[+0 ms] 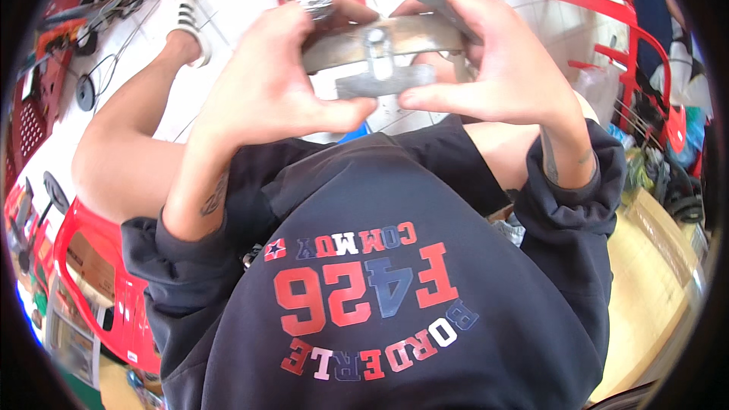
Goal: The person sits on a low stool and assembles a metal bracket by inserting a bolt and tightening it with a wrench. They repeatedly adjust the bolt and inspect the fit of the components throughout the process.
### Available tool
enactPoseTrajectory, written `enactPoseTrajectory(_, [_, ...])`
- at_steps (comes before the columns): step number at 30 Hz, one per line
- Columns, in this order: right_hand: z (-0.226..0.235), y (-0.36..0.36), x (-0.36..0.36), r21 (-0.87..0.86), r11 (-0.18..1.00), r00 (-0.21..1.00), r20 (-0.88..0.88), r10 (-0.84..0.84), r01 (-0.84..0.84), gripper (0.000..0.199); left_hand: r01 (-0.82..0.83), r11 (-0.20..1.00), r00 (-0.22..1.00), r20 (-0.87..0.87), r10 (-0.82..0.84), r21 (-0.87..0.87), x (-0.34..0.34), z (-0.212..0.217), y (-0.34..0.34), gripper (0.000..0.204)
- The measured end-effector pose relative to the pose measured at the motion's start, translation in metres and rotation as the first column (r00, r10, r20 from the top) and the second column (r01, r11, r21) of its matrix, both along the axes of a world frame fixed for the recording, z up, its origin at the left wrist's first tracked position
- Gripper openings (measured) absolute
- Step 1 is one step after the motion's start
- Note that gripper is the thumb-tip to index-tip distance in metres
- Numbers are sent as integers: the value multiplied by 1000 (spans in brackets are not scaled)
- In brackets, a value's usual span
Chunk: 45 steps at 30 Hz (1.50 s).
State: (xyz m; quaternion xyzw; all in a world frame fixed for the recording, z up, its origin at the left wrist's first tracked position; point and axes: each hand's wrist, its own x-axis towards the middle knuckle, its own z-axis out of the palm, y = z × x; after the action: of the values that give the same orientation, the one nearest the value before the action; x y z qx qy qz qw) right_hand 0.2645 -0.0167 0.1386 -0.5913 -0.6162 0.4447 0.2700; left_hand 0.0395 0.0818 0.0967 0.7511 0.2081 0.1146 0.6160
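A metal part is held up between 2 bare hands, far of the lap, above white floor tiles. A drop seems the main risk: the right hand also carries a wrench, and sharing its grip could let either slip. The silver piece at the left hand might fall too, and the part's near plate, if loose, could pinch a thumb. Both forearms reach from near to far, wrists turned inward. The left fingers curl around the left end, tips partly hidden, thumb stretched right. The right fingers clamp the right end and the wrench, thumb pointing left against the plate.
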Motion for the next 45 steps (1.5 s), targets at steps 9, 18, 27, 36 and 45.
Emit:
enactPoseTrajectory(9, [-1,2,5,25,999,987,159,30,-35,69,-47,997,995,-80,52,59,9,8,-4,68])
enactPoseTrajectory(18, [4,7,-2,131,983,935,346,80,-132,49,-124,952,976,-139,168,280,13,8,-7,56])
enactPoseTrajectory(27, [9,9,-7,53,997,996,68,59,-62,53,-94,951,979,-144,142,294,10,5,-4,54])
enactPoseTrajectory(36, [2,6,-6,91,993,995,70,74,-80,58,-81,958,981,-146,126,276,8,7,-3,55])
enactPoseTrajectory(45, [-2,1,-7,171,984,998,26,50,-53,58,-72,958,990,-98,103,278,8,7,-3,56])
